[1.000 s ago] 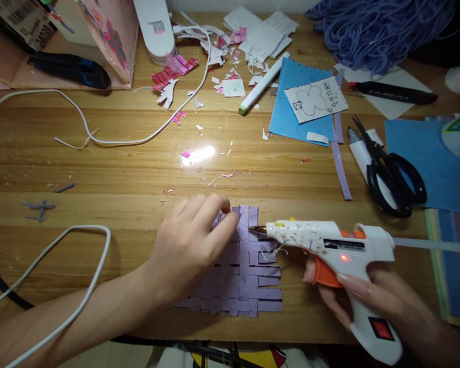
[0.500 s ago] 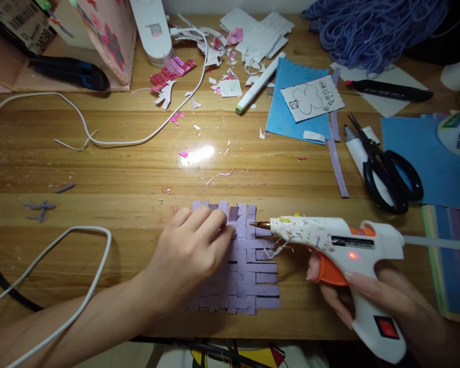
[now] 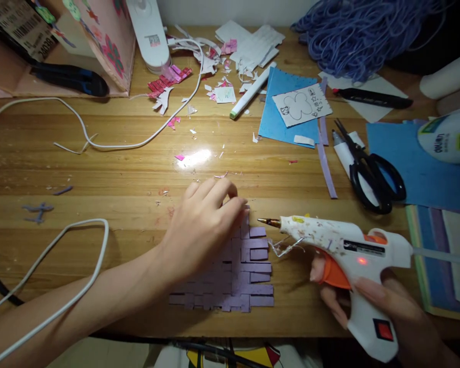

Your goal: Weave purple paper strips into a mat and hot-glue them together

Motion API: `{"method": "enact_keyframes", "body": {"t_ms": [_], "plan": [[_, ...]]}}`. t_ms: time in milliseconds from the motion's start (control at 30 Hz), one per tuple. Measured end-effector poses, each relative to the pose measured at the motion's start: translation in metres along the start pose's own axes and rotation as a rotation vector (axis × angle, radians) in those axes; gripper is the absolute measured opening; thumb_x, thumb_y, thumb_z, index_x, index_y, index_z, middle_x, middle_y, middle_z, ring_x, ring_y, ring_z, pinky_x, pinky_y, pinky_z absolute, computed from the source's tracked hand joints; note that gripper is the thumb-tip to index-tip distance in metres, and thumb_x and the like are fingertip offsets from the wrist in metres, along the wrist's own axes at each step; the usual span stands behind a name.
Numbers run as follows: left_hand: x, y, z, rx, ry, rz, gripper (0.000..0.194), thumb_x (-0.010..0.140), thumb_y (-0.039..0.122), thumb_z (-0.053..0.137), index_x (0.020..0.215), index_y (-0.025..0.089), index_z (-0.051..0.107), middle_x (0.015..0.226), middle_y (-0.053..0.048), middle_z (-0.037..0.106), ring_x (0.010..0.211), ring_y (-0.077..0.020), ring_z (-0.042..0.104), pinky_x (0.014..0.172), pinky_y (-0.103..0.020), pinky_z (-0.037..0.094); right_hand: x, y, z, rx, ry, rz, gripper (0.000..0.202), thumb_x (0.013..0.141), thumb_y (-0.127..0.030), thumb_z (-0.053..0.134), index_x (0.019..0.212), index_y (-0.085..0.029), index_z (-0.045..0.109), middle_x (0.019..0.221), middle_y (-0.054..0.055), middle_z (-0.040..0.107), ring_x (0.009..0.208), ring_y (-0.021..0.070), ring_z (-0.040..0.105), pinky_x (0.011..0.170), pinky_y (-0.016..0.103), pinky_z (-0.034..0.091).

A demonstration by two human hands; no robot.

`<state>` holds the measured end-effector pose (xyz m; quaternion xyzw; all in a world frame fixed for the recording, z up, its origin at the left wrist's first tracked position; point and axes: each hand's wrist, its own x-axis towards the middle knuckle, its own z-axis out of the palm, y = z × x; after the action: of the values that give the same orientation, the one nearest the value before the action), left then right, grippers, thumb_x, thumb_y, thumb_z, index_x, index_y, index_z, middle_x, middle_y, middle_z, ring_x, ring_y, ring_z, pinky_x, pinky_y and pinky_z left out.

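Left hand [image 3: 205, 220]: held over the upper part of the woven purple mat [image 3: 239, 273], thumb and forefinger brought close together at its upper right corner; whether a strip end is pinched between them cannot be told. The mat is laid flat on the wooden table [image 3: 118, 179], below and to the right of that grip, its left part covered by the hand and forearm. Loose strip ends are seen along its right edge. Right hand [image 3: 406, 319]: closed around the handle of 1 white glue gun [image 3: 322, 237], with a fingertip placed at the orange trigger [image 3: 335, 271]. 1 red indicator is lit on the gun body. The nozzle [image 3: 269, 222] is pointed at the left hand's grip, just apart from the mat; thin glue strands [image 3: 285, 249] are hung beneath it. Above the right grip, 1 pair of black-handled scissors [image 3: 361, 156] is rested on the table, with 1 narrow purple strip [image 3: 327, 171] to its left. Farther up, 1 drawn card [image 3: 304, 106] is laid on 1 blue sheet [image 3: 267, 115]. Beyond the left grip, paper scraps [image 3: 169, 76] are scattered and 1 white cable [image 3: 149, 140] is looped. Far above the right grip, blue cord [image 3: 348, 38] is heaped.
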<state>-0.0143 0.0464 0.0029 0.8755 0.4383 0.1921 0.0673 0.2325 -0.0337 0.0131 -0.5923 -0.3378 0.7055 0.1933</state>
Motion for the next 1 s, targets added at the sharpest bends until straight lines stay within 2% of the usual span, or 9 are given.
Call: {"method": "enact_keyframes", "body": {"t_ms": [100,267,433,567,633,733,800,867,1000], "plan": [[0.005,-0.004,0.005,-0.087,-0.089,0.001,0.011,0.086,0.027,0.061,0.092,0.019,0.066,0.093,-0.005,0.061,0.085,-0.0189,0.050,0.067,-0.031,0.032,-0.002,-0.002,0.005,0.180,0.102,0.040,0.041,0.067,-0.062,0.056,0.077,-0.023,0.052,0.049,0.002,0.052,0.040,0.0151,0.041,0.039,0.027,0.029],[0.002,-0.007,0.004,-0.116,-0.134,0.047,0.007,0.088,0.022,0.058,0.090,0.020,0.064,0.091,-0.002,0.063,0.085,-0.0173,0.052,0.071,-0.032,0.032,-0.003,-0.003,0.006,0.223,0.152,0.034,0.041,0.065,-0.062,0.059,0.076,-0.022,0.055,0.049,0.003,0.052,0.039,0.0154,0.041,0.038,0.028,0.030],[-0.008,-0.004,-0.003,-0.061,-0.054,0.187,0.021,0.094,0.016,0.044,0.083,0.016,0.062,0.083,-0.002,0.066,0.073,-0.0148,0.053,0.066,-0.030,0.032,-0.002,-0.002,0.005,0.273,0.165,0.012,0.040,0.064,-0.059,0.063,0.077,-0.023,0.051,0.062,0.003,0.056,0.040,0.0132,0.043,0.038,0.026,0.028],[-0.022,0.001,-0.004,0.053,0.047,0.420,0.020,0.092,0.010,0.044,0.085,0.011,0.063,0.083,-0.005,0.069,0.071,-0.0155,0.056,0.062,-0.029,0.035,-0.001,0.000,0.003,0.285,0.113,0.038,0.039,0.066,-0.059,0.060,0.078,-0.023,0.051,0.047,0.002,0.051,0.040,0.0157,0.041,0.040,0.027,0.026],[-0.027,0.004,-0.003,0.048,0.089,0.459,0.015,0.090,0.009,0.048,0.086,0.010,0.062,0.086,-0.006,0.070,0.073,-0.0159,0.057,0.063,-0.029,0.037,0.000,0.002,0.002,0.280,0.097,0.042,0.038,0.067,-0.059,0.059,0.078,-0.023,0.052,0.045,0.002,0.051,0.041,0.0163,0.040,0.041,0.028,0.026],[-0.026,0.009,-0.001,-0.007,0.030,0.246,0.014,0.089,0.018,0.055,0.099,0.010,0.061,0.100,-0.007,0.069,0.082,-0.0177,0.058,0.067,-0.030,0.038,0.001,0.003,0.000,0.271,0.097,0.027,0.037,0.068,-0.059,0.059,0.077,-0.023,0.053,0.047,0.002,0.052,0.040,0.0150,0.040,0.041,0.027,0.026],[-0.020,0.011,0.000,-0.043,-0.045,0.089,0.032,0.087,0.030,0.060,0.111,0.010,0.057,0.108,-0.008,0.066,0.087,-0.0194,0.057,0.069,-0.031,0.037,0.001,0.003,0.000,0.264,0.093,0.021,0.039,0.069,-0.060,0.058,0.078,-0.022,0.056,0.046,0.002,0.052,0.040,0.0146,0.040,0.041,0.027,0.026],[-0.015,0.011,0.001,-0.072,-0.096,0.041,0.043,0.087,0.037,0.060,0.119,0.010,0.053,0.107,-0.007,0.066,0.087,-0.0199,0.055,0.068,-0.032,0.036,0.001,0.003,0.000,0.260,0.089,0.018,0.040,0.069,-0.060,0.058,0.078,-0.021,0.058,0.045,0.003,0.053,0.039,0.0148,0.040,0.041,0.027,0.027],[-0.011,0.009,0.003,-0.131,-0.141,0.017,0.033,0.088,0.029,0.059,0.117,0.015,0.053,0.095,-0.004,0.065,0.084,-0.0189,0.051,0.067,-0.031,0.034,0.002,0.000,0.001,0.268,0.125,0.012,0.042,0.065,-0.061,0.061,0.076,-0.021,0.061,0.041,0.003,0.054,0.037,0.0150,0.039,0.038,0.026,0.026]]}}
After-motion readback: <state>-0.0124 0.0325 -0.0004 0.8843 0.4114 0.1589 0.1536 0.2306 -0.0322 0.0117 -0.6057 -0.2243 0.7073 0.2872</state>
